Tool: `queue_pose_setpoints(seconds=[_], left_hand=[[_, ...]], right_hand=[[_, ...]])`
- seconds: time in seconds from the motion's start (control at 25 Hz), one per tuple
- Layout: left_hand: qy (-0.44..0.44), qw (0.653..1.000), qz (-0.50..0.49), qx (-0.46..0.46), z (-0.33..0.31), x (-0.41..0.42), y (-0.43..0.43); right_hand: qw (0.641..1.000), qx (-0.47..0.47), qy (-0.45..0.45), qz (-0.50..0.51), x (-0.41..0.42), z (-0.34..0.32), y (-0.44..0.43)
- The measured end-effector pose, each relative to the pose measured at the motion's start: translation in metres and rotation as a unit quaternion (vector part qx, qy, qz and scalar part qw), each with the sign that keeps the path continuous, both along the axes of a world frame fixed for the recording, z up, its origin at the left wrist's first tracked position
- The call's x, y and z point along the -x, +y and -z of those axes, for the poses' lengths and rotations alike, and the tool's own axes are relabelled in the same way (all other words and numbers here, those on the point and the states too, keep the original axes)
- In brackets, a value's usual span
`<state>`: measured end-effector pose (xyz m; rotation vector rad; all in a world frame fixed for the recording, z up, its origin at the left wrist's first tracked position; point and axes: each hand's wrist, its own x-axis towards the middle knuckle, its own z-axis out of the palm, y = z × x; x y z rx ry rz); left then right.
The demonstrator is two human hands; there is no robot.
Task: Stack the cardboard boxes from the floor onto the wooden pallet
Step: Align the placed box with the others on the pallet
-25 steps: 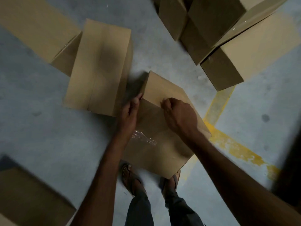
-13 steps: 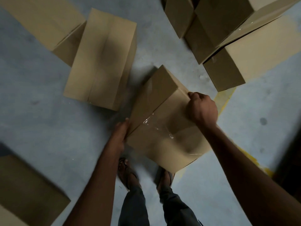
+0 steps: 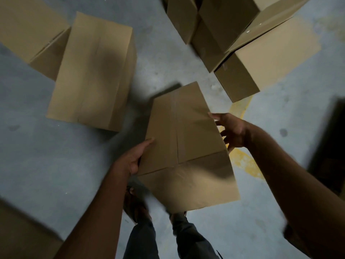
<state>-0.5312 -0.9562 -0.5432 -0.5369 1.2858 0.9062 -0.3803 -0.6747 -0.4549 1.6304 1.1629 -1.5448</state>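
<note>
A plain brown cardboard box (image 3: 186, 146) hangs above the grey floor between my two hands, its taped seam facing up. My left hand (image 3: 133, 160) grips its left edge, thumb on the top face and fingers under it. My right hand (image 3: 232, 130) presses against the right side with fingers spread, the thumb tip on the top edge. The box hides part of my feet below it. No wooden pallet can be made out for certain.
A bigger box (image 3: 91, 71) lies on the floor to the left, another (image 3: 28, 27) behind it. Several boxes (image 3: 261, 45) pile up at the upper right, one (image 3: 22, 232) sits at the lower left. A worn yellow line (image 3: 244, 163) and a dark shape (image 3: 330, 146) lie to the right.
The box has turned and come up off the floor, its seamed face now on top. My right hand slid from the far corner to the right side and spread its fingers. The left hand now grips the left edge.
</note>
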Motion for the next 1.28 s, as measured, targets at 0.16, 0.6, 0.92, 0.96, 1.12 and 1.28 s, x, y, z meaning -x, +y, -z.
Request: queue_pose_setpoints(seconds=[0.16, 0.6, 0.92, 0.96, 1.12, 1.28], left_hand=[[0.05, 0.998, 0.032, 0.0, -0.006, -0.018, 0.008], [0.24, 0.963, 0.098, -0.068, -0.221, -0.026, -0.006], [0.347, 0.889, 0.219, -0.203, -0.384, -0.047, 0.015], [0.372, 0.87, 0.225, -0.233, -0.402, -0.057, 0.013], [0.4, 0.809, 0.282, -0.325, -0.463, -0.096, -0.004], [0.368, 0.763, 0.332, -0.415, -0.507, -0.132, -0.005]], right_hand=[[0.999, -0.034, 0.036, 0.017, -0.032, 0.007, -0.004], [0.969, -0.056, 0.229, 0.079, -0.108, -0.171, -0.039], [0.922, -0.166, 0.287, 0.199, -0.19, -0.334, -0.101], [0.91, -0.189, 0.301, 0.215, -0.202, -0.351, -0.12], [0.839, -0.297, 0.366, 0.273, -0.249, -0.412, -0.205], [0.792, -0.387, 0.357, 0.308, -0.3, -0.452, -0.263]])
